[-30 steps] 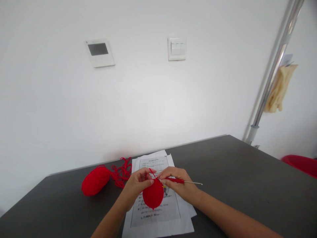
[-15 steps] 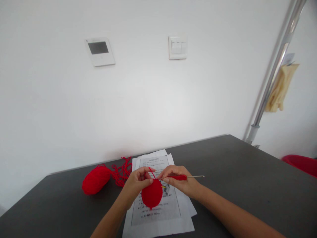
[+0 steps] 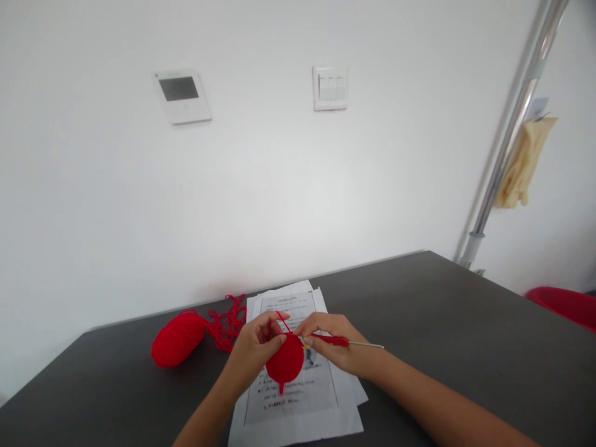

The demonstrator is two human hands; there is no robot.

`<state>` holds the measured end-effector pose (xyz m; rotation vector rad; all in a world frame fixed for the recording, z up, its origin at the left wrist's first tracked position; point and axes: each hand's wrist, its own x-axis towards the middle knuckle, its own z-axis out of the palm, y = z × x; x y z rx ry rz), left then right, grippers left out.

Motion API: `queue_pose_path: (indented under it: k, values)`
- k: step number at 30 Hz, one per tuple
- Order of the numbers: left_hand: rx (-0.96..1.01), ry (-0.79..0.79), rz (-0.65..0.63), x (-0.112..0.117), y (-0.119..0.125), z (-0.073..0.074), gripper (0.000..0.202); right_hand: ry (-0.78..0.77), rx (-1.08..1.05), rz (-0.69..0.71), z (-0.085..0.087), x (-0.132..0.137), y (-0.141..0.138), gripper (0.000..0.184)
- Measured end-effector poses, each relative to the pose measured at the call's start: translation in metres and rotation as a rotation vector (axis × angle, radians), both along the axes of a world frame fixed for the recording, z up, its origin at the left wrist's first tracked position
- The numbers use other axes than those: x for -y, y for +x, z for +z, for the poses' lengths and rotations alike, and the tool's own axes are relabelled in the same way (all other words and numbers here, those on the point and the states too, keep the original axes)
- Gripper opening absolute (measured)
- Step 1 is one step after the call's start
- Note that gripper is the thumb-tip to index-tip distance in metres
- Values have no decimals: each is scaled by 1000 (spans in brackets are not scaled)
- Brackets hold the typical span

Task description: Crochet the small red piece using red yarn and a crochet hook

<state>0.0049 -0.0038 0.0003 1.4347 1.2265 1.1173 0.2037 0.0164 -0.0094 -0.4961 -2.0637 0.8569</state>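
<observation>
crochet piece, round, red, hangs just below left hand, thumb and fingers closed on top edge, likely for steadiness; yarn strand slants from raised forefinger, presumably for tension. right hand pinches red-handled hook beside left fingertips, probably for fine control. hook's near tip hard to make out; yellow bit by right fingers too small to identify; print on sheets beneath blurred.
</observation>
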Motion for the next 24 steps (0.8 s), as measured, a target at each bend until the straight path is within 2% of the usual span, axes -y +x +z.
queue_pose_path:
  k: [8,12,17,24]
  values:
    - [-301,251,-10,9,6,4,12,198,28,-8,-6,1,-6,12]
    - [-376,289,-4,10,9,3,18,288,53,-26,-8,1,-6,9]
    - [-207,167,40,6,8,0,34,314,34,-97,-14,0,-7,11]
    - [246,-117,6,-1,10,-10,51,407,74,-60,-17,-4,-7,10]
